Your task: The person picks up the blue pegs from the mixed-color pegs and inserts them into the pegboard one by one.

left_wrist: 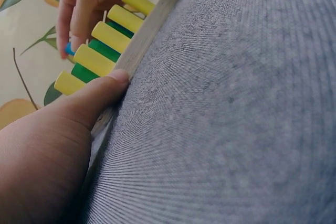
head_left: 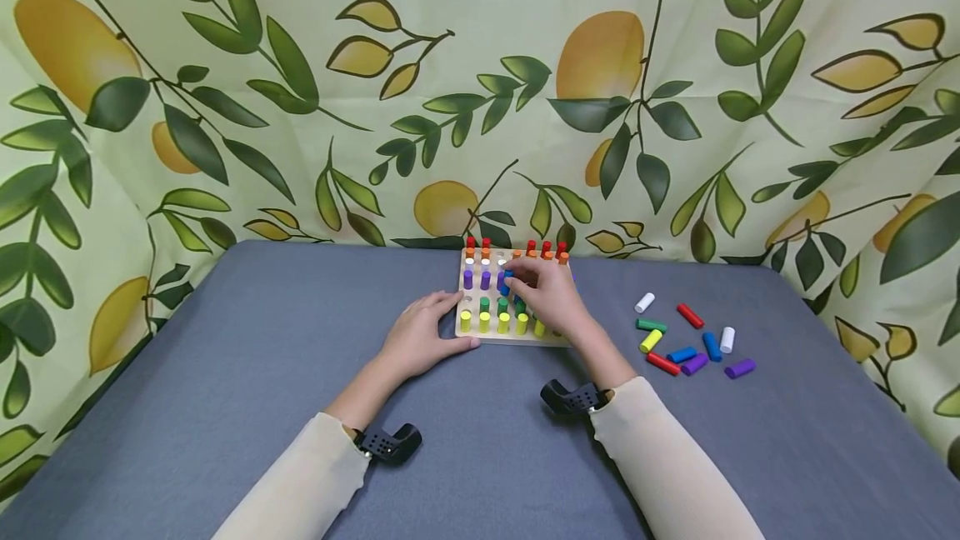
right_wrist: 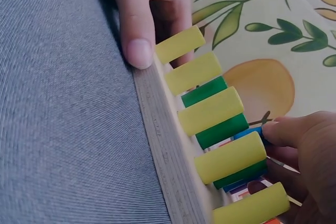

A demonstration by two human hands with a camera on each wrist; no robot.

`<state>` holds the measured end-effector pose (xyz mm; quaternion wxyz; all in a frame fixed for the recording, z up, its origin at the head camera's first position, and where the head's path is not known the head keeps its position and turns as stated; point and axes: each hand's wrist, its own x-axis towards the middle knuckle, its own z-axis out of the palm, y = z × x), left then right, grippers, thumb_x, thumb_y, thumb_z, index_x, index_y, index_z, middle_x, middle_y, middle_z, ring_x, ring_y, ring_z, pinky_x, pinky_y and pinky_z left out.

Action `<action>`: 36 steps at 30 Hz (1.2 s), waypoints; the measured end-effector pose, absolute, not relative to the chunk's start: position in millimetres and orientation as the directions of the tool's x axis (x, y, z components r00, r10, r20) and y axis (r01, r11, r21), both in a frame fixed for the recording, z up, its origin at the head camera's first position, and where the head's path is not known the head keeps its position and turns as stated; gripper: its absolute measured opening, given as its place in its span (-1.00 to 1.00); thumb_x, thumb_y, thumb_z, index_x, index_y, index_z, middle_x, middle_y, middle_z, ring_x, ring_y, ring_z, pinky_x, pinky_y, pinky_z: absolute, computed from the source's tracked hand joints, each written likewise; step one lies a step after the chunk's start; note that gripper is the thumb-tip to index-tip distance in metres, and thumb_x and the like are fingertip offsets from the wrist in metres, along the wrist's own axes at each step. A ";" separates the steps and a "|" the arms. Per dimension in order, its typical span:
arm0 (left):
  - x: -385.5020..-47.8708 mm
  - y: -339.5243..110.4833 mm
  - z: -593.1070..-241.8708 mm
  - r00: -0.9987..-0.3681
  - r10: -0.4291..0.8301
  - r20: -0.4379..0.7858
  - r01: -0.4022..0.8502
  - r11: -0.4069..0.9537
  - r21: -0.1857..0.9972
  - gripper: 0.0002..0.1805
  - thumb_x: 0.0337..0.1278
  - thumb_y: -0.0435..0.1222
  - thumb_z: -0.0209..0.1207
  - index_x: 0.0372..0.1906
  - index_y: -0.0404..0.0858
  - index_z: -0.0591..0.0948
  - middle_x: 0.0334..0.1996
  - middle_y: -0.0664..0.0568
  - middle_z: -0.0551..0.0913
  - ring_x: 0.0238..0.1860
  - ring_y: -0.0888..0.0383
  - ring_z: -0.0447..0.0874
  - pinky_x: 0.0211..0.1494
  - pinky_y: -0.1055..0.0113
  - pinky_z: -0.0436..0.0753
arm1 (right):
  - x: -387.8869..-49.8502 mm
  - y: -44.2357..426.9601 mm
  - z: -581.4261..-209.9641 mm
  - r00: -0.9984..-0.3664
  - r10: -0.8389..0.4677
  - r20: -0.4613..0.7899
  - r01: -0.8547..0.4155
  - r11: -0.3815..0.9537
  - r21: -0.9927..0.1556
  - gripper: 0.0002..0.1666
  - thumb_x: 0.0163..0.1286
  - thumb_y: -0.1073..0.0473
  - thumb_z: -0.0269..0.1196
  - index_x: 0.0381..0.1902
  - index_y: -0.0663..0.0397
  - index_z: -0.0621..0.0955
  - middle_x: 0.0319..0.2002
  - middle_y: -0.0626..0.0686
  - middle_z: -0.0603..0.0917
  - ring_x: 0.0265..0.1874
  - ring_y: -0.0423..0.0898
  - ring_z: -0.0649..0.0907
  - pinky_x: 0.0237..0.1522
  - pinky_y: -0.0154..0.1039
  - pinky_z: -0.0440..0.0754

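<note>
A wooden pegboard (head_left: 517, 340) stands on the table with rows of coloured pegs upright in it. Yellow pegs (head_left: 483, 322) line the front, green pegs (head_left: 484, 305) come behind them, and purple, white, orange and red pegs stand farther back. My left hand (head_left: 420, 336) holds the board's front left corner, thumb against the front edge and fingers at the left side. Over the middle of the board, my right hand (head_left: 553, 294) pinches a blue peg (right_wrist: 257, 132) between thumb and fingers. The right hand hides part of the board's right half and the lower end of that peg.
Loose pegs lie scattered to the right of the board, among them a red peg (head_left: 690, 316), a green peg (head_left: 651, 325), a white peg (head_left: 727, 340) and a purple peg (head_left: 740, 368). A leaf-patterned cloth (head_left: 487, 140) hangs behind the grey table (head_left: 285, 340).
</note>
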<state>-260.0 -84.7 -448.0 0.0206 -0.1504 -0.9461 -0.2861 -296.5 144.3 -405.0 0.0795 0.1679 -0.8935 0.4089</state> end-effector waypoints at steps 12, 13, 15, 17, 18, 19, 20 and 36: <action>-259.8 -83.3 -448.4 -0.954 0.276 0.119 0.295 0.787 0.542 -0.09 0.08 0.22 0.35 0.49 -0.08 0.40 0.47 -0.17 0.41 0.51 -0.20 0.32 0.54 -0.21 0.29 | -297.2 144.8 -410.5 -0.925 -0.284 0.254 -0.380 0.656 -0.653 -0.76 0.39 0.21 0.35 -0.02 0.08 0.76 -0.10 0.06 0.81 -0.23 -0.11 0.73 -0.11 -0.15 0.73; -259.7 -83.4 -448.1 -0.954 0.274 0.118 0.293 0.787 0.543 -0.09 0.08 0.22 0.35 0.49 -0.08 0.40 0.47 -0.17 0.41 0.51 -0.19 0.32 0.54 -0.21 0.28 | -297.5 144.6 -411.0 -0.924 -0.289 0.252 -0.383 0.662 -0.644 -0.76 0.38 0.20 0.35 -0.02 0.08 0.76 -0.09 0.06 0.81 -0.21 -0.10 0.73 -0.07 -0.12 0.73; -259.7 -83.4 -447.7 -0.954 0.274 0.119 0.294 0.787 0.542 -0.09 0.07 0.22 0.35 0.49 -0.08 0.40 0.47 -0.18 0.41 0.51 -0.20 0.32 0.54 -0.21 0.29 | -297.8 144.3 -411.5 -0.921 -0.297 0.251 -0.388 0.676 -0.627 -0.75 0.38 0.19 0.36 -0.01 0.07 0.77 -0.08 0.06 0.81 -0.19 -0.09 0.73 -0.02 -0.08 0.74; -259.5 -83.4 -447.0 -0.954 0.275 0.121 0.296 0.786 0.543 -0.09 0.08 0.22 0.35 0.49 -0.08 0.40 0.47 -0.19 0.41 0.51 -0.20 0.32 0.53 -0.21 0.29 | -297.9 143.8 -411.7 -0.921 -0.297 0.251 -0.389 0.685 -0.616 -0.74 0.38 0.19 0.36 0.00 0.06 0.77 -0.07 0.06 0.81 -0.18 -0.07 0.73 0.00 -0.06 0.74; -259.4 -83.5 -446.7 -0.954 0.276 0.121 0.296 0.786 0.542 -0.08 0.08 0.22 0.35 0.50 -0.09 0.40 0.47 -0.20 0.41 0.51 -0.20 0.32 0.53 -0.21 0.30 | -297.7 143.6 -411.6 -0.921 -0.297 0.253 -0.390 0.688 -0.613 -0.74 0.37 0.19 0.36 0.00 0.07 0.77 -0.07 0.06 0.81 -0.17 -0.06 0.74 0.01 -0.05 0.75; -259.3 -83.6 -446.4 -0.953 0.277 0.121 0.297 0.786 0.542 -0.08 0.08 0.22 0.35 0.50 -0.09 0.40 0.47 -0.20 0.41 0.51 -0.20 0.33 0.53 -0.21 0.30 | -297.5 143.4 -411.5 -0.921 -0.295 0.254 -0.389 0.688 -0.612 -0.74 0.37 0.19 0.36 0.00 0.07 0.77 -0.07 0.06 0.81 -0.17 -0.06 0.74 0.01 -0.04 0.75; -259.4 -83.6 -446.3 -0.953 0.278 0.123 0.300 0.787 0.540 -0.08 0.08 0.21 0.35 0.50 -0.09 0.40 0.46 -0.20 0.41 0.50 -0.20 0.33 0.53 -0.22 0.30 | -297.3 143.1 -411.4 -0.921 -0.293 0.255 -0.389 0.690 -0.611 -0.73 0.37 0.18 0.36 0.00 0.07 0.77 -0.07 0.07 0.81 -0.16 -0.06 0.75 0.01 -0.04 0.75; -258.2 -84.8 -444.9 -0.955 0.272 0.118 0.292 0.789 0.540 -0.09 0.08 0.21 0.35 0.49 -0.09 0.40 0.46 -0.17 0.42 0.51 -0.19 0.33 0.53 -0.21 0.30 | -297.1 137.2 -412.3 -0.911 -0.295 0.290 -0.412 0.705 -0.577 -0.76 0.36 0.21 0.38 -0.03 0.09 0.78 -0.09 0.08 0.83 -0.15 -0.07 0.74 -0.02 -0.08 0.73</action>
